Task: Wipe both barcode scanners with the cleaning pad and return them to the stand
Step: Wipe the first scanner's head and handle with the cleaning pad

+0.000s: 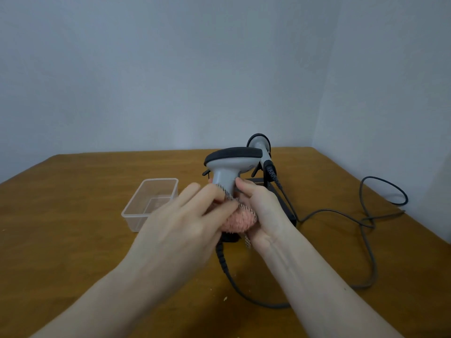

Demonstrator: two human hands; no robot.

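Note:
A grey barcode scanner (231, 162) with a black top is held upright above the table's middle. A pink cleaning pad (240, 220) with a striped edge is wrapped around its handle. My left hand (180, 215) presses its fingers over the pad from the left. From the right, my right hand (261, 208) cups the handle and pad, thumb on the grey handle. Behind them, a second scanner (260, 143) rests in the black stand (284, 201). My hands hide the stand's front part.
A clear plastic tub (151, 201) stands on the wooden table (73, 228) to the left of my hands. Dark cables (366, 220) loop across the table's right side, and one runs from the held scanner toward me. Walls close off the back and right.

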